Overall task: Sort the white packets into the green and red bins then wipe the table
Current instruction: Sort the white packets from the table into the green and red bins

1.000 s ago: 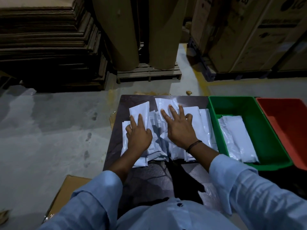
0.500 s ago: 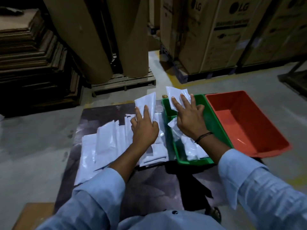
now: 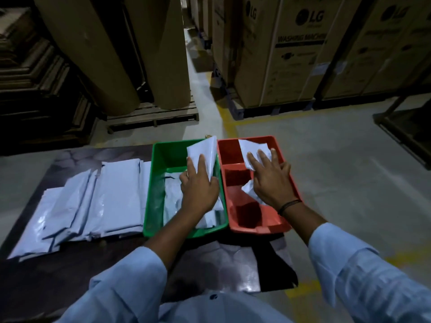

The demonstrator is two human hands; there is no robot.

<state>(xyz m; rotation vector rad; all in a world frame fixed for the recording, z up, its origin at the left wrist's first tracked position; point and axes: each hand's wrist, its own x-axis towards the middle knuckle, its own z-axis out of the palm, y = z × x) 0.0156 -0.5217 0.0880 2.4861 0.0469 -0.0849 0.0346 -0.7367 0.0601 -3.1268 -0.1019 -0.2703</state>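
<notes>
Light blue sleeves (image 3: 130,287) run off the bottom edge. At centre, the left hand (image 3: 198,185) grasps a white plastic packet (image 3: 205,150) over the green plastic bin (image 3: 149,206), hiding part of the binned packets (image 3: 172,194) lying inside. Just right of it, the right hand (image 3: 270,183) clutches a crumpled second white packet (image 3: 253,148) above the red plastic bin (image 3: 256,229), its thumb hidden. A pile of loose white packets (image 3: 93,199) lies on the dark table (image 3: 46,276) at centre left. Brown cardboard rolls (image 3: 98,54) and printed cartons (image 3: 291,54) stand across the top.
</notes>
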